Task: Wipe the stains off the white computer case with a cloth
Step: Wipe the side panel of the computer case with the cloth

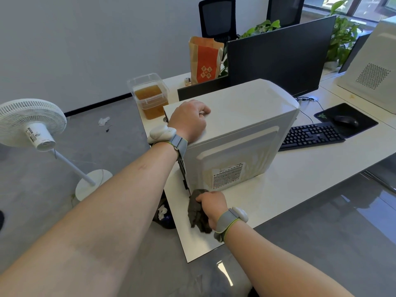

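- White computer case point(240, 116) stands upright on the white desk point(300, 189), near the desk's left end, vented side panel facing the camera.
- Left hand point(189, 120) rests on the case's top at the near-left corner, fingers curled down onto the top panel; nothing in its grasp, it just presses on the case.
- Right hand point(212, 205) is low, at the case's bottom-left corner, fingers closed round a bunched dark grey cloth point(198, 213).
- Cloth sits left of and under the right hand; its upper end touches the case's lower front edge, the rest trails down onto the desk towards the wrist.
- Yellowish staining shows on the side panel around the vent grille point(228, 175), right of and above the cloth.
- Both wrists wear grey bands with white modules.
- Also on desk: black keyboard point(311, 136), mouse point(346, 121) on black pad, monitor point(278, 58), clear tub of amber liquid point(150, 97).
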`<state>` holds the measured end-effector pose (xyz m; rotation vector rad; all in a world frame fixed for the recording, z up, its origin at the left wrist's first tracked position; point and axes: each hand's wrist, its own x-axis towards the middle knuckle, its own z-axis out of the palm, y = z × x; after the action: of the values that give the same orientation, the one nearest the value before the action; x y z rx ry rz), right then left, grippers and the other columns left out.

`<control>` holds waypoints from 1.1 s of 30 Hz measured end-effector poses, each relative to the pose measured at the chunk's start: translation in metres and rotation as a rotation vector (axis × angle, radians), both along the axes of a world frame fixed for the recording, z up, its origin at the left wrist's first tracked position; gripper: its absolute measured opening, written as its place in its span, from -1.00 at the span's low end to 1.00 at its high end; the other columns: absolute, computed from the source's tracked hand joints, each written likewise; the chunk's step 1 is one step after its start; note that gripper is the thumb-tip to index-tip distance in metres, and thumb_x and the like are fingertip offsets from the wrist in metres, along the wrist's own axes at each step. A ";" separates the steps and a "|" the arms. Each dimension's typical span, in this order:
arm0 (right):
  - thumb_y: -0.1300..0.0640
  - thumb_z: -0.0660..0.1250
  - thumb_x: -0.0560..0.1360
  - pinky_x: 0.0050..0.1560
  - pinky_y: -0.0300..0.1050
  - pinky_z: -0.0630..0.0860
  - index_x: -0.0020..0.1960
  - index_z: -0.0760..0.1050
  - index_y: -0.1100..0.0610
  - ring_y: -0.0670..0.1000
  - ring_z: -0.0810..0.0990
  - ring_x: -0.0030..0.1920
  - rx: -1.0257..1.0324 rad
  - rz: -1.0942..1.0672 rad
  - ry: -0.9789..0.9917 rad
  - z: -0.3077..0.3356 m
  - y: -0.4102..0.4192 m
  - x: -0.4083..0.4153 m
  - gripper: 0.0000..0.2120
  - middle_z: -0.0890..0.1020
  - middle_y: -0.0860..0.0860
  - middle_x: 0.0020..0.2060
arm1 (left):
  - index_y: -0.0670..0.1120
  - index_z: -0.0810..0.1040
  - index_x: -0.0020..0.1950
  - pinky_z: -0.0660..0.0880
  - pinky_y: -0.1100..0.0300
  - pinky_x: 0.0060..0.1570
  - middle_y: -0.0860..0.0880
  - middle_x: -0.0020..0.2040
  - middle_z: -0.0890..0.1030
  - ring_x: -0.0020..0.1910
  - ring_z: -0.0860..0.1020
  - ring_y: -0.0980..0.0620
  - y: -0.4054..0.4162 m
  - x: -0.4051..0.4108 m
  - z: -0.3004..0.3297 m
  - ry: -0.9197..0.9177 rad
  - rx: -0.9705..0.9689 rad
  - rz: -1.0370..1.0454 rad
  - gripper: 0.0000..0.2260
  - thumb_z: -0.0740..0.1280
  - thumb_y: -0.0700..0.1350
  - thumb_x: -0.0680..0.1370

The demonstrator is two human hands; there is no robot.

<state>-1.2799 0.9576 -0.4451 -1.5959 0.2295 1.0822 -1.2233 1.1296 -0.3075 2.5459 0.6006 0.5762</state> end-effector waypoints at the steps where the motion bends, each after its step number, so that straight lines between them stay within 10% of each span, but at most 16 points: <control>1: 0.29 0.40 0.42 0.05 0.16 0.66 0.09 0.56 0.32 0.27 0.69 -0.02 -0.008 -0.003 0.032 -0.006 0.000 0.001 -0.75 0.68 0.28 -0.03 | 0.02 0.70 0.15 0.48 0.07 0.28 0.07 0.23 0.64 0.23 0.54 0.03 0.000 0.000 0.001 0.000 0.000 0.001 -0.63 0.17 -0.21 0.53; 11: 0.40 0.43 0.47 0.03 0.03 0.68 0.15 0.65 0.22 0.14 0.73 -0.08 0.524 -0.163 -0.227 0.057 0.005 -0.003 -0.72 0.74 0.19 -0.05 | 0.02 0.69 0.16 0.48 0.09 0.26 0.06 0.22 0.64 0.22 0.55 0.02 0.000 -0.001 0.001 0.005 0.024 0.005 -0.65 0.18 -0.21 0.54; 15: 0.39 0.35 0.48 0.00 0.11 0.63 -0.05 0.63 0.11 0.25 0.69 -0.07 0.257 -0.147 -0.106 0.030 -0.005 -0.002 -0.79 0.70 0.21 -0.15 | 0.03 0.69 0.15 0.48 0.08 0.26 0.06 0.22 0.64 0.22 0.54 0.01 0.000 -0.001 0.000 0.009 0.022 0.009 -0.64 0.18 -0.22 0.53; 20: 0.32 0.39 0.41 0.06 0.10 0.63 0.18 0.62 0.27 0.31 0.70 0.03 0.158 -0.146 0.044 0.016 0.001 0.000 -0.67 0.70 0.29 -0.03 | 0.04 0.69 0.14 0.48 0.06 0.27 0.07 0.21 0.64 0.22 0.54 0.02 0.000 0.002 -0.001 0.009 0.023 0.008 -0.64 0.17 -0.21 0.53; 27: 0.27 0.49 0.43 0.00 0.09 0.70 -0.01 0.71 0.08 0.12 0.74 -0.09 0.500 -0.210 -0.421 0.095 0.009 0.015 -0.83 0.76 0.08 -0.15 | 0.03 0.69 0.15 0.48 0.04 0.29 0.07 0.23 0.63 0.24 0.53 0.02 0.004 0.001 -0.003 0.008 0.027 0.010 -0.65 0.18 -0.20 0.53; 33: 0.28 0.54 0.37 0.00 0.15 0.68 -0.14 0.65 -0.10 -0.03 0.70 -0.16 0.327 -0.135 -0.604 0.079 -0.007 0.018 -0.73 0.72 -0.12 -0.26 | 0.04 0.69 0.15 0.47 0.03 0.30 0.07 0.23 0.63 0.24 0.53 0.02 0.003 0.002 -0.004 0.007 0.010 0.001 -0.63 0.16 -0.20 0.51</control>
<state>-1.2615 0.9505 -0.3663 -1.5085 -0.2325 0.4673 -1.2212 1.1330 -0.3110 2.5584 0.6031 0.5722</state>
